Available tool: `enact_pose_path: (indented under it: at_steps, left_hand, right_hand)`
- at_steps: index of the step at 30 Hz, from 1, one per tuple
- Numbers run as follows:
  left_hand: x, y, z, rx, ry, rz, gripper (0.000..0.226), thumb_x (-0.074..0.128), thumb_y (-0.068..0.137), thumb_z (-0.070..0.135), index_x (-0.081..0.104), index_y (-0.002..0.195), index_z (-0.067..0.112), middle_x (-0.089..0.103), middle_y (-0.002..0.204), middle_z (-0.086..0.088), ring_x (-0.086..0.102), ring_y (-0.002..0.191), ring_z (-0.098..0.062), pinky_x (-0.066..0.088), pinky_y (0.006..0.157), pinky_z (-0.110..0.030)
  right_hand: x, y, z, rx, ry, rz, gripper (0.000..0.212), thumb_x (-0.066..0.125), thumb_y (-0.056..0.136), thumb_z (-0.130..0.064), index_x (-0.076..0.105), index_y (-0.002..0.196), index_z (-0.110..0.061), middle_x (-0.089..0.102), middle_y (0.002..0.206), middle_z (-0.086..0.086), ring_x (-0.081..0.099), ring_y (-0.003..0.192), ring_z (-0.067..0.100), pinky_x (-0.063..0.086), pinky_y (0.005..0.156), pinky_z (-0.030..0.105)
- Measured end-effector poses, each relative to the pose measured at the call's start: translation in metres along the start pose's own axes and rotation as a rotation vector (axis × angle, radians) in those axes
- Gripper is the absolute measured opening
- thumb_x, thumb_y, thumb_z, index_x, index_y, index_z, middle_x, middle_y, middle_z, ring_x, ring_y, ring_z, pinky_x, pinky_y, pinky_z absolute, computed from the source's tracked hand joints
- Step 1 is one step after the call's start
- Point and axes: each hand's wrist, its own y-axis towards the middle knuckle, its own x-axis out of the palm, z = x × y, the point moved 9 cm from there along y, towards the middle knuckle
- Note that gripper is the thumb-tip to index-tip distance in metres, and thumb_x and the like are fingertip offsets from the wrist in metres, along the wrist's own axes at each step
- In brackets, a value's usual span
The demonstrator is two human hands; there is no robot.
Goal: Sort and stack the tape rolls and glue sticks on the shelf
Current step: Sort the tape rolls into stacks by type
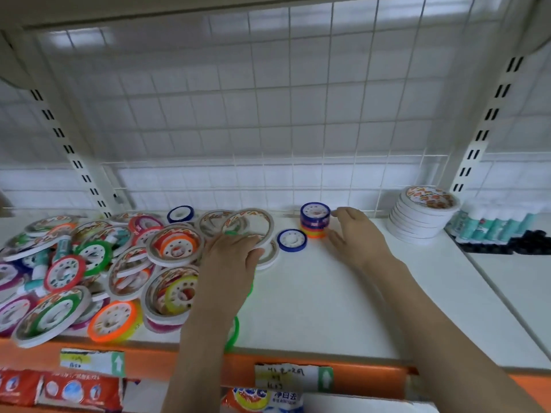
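A jumbled heap of tape rolls point(98, 263), white and coloured, covers the left half of the white shelf point(328, 308). My left hand point(229, 260) lies on the heap's right edge, its fingers curled over the rim of a large white tape roll point(256, 223). A short stack of small coloured rolls point(315, 220) with a blue one on top stands in the middle. My right hand point(354, 236) hovers just right of that stack, fingers relaxed and holding nothing. A single blue roll point(291, 240) lies flat between the hands. Glue sticks point(495, 223) lie in a row at the far right.
A tall stack of large white rolls point(423, 217) stands at the back right beside the glue sticks. A white wire grid point(268, 129) backs the shelf. The orange front edge point(372, 374) carries price labels. Packaged goods point(59, 389) sit on the shelf below.
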Motion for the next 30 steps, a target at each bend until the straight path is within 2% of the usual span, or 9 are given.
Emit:
enact_pose_path:
  at_steps: [7, 10, 13, 16, 18, 21, 25, 26, 30]
  left_hand:
    - [0.064, 0.027, 0.087, 0.135, -0.183, -0.179, 0.017, 0.058, 0.076, 0.024, 0.071, 0.083, 0.015, 0.068, 0.073, -0.002, 0.062, 0.068, -0.025, 0.050, 0.069, -0.034]
    - [0.092, 0.032, 0.129, 0.196, -0.216, -0.234, 0.018, 0.059, 0.075, 0.025, 0.072, 0.078, 0.014, 0.069, 0.072, -0.002, 0.064, 0.069, -0.026, 0.050, 0.066, -0.033]
    - [0.117, 0.039, 0.159, 0.241, -0.172, -0.290, 0.019, 0.057, 0.086, 0.025, 0.072, 0.092, 0.015, 0.070, 0.087, -0.004, 0.062, 0.083, -0.028, 0.042, 0.073, -0.032]
    - [0.144, 0.051, 0.163, 0.206, -0.097, -0.355, 0.026, 0.048, 0.095, 0.031, 0.064, 0.113, 0.020, 0.066, 0.111, -0.002, 0.057, 0.104, -0.023, 0.037, 0.083, -0.029]
    - [0.162, 0.059, 0.158, 0.141, -0.083, -0.406, 0.030, 0.046, 0.096, 0.031, 0.060, 0.120, 0.020, 0.063, 0.119, -0.003, 0.055, 0.110, -0.023, 0.038, 0.087, -0.029]
    - [0.185, 0.064, 0.150, 0.069, -0.019, -0.491, 0.030, 0.045, 0.096, 0.030, 0.062, 0.115, 0.013, 0.063, 0.116, -0.007, 0.055, 0.109, -0.025, 0.040, 0.084, -0.031]
    - [0.194, 0.057, 0.149, 0.031, -0.103, -0.497, 0.025, 0.047, 0.095, 0.022, 0.064, 0.097, 0.005, 0.065, 0.104, -0.010, 0.056, 0.099, -0.027, 0.038, 0.080, -0.031]
    - [0.194, 0.055, 0.151, 0.042, -0.118, -0.488, 0.025, 0.047, 0.095, 0.022, 0.064, 0.098, 0.004, 0.064, 0.105, -0.010, 0.055, 0.101, -0.028, 0.038, 0.083, -0.031]
    - [0.188, 0.051, 0.156, 0.081, -0.114, -0.510, 0.035, 0.045, 0.097, 0.026, 0.056, 0.123, 0.006, 0.058, 0.124, -0.008, 0.049, 0.117, -0.025, 0.036, 0.100, -0.032]
  right_hand:
    - [-0.012, -0.064, 0.067, 0.090, -0.098, -0.107, 0.037, 0.043, 0.094, -0.035, 0.057, 0.121, -0.014, 0.051, 0.130, -0.001, 0.044, 0.122, 0.019, 0.043, 0.090, 0.026]
    - [-0.032, -0.084, 0.098, 0.205, -0.105, -0.103, 0.036, 0.044, 0.095, -0.033, 0.053, 0.123, -0.012, 0.052, 0.126, 0.002, 0.047, 0.119, 0.021, 0.041, 0.088, 0.028]
    - [-0.049, -0.100, 0.123, 0.274, -0.123, -0.077, 0.035, 0.044, 0.095, -0.032, 0.054, 0.122, -0.010, 0.053, 0.124, 0.004, 0.047, 0.117, 0.021, 0.041, 0.089, 0.028]
    - [-0.054, -0.108, 0.139, 0.313, -0.109, -0.076, 0.034, 0.044, 0.095, -0.033, 0.055, 0.118, -0.010, 0.053, 0.122, 0.004, 0.047, 0.116, 0.020, 0.042, 0.087, 0.029]
    - [-0.054, -0.109, 0.143, 0.313, -0.090, -0.062, 0.032, 0.045, 0.095, -0.033, 0.056, 0.115, -0.010, 0.054, 0.119, 0.004, 0.048, 0.114, 0.020, 0.043, 0.086, 0.029]
    - [-0.051, -0.109, 0.145, 0.302, -0.067, -0.037, 0.030, 0.045, 0.095, -0.031, 0.057, 0.110, -0.007, 0.055, 0.115, 0.005, 0.049, 0.110, 0.022, 0.041, 0.084, 0.028]
    - [-0.050, -0.110, 0.144, 0.286, -0.059, 0.014, 0.025, 0.045, 0.095, -0.027, 0.057, 0.101, -0.005, 0.056, 0.109, 0.006, 0.049, 0.108, 0.023, 0.037, 0.076, 0.024]
    - [-0.050, -0.110, 0.144, 0.285, -0.055, 0.021, 0.024, 0.046, 0.094, -0.025, 0.058, 0.099, -0.004, 0.056, 0.107, 0.007, 0.050, 0.107, 0.024, 0.037, 0.076, 0.025]
    - [-0.051, -0.108, 0.143, 0.293, -0.040, 0.034, 0.022, 0.049, 0.092, -0.021, 0.059, 0.094, -0.001, 0.058, 0.103, 0.012, 0.052, 0.104, 0.030, 0.040, 0.077, 0.029]
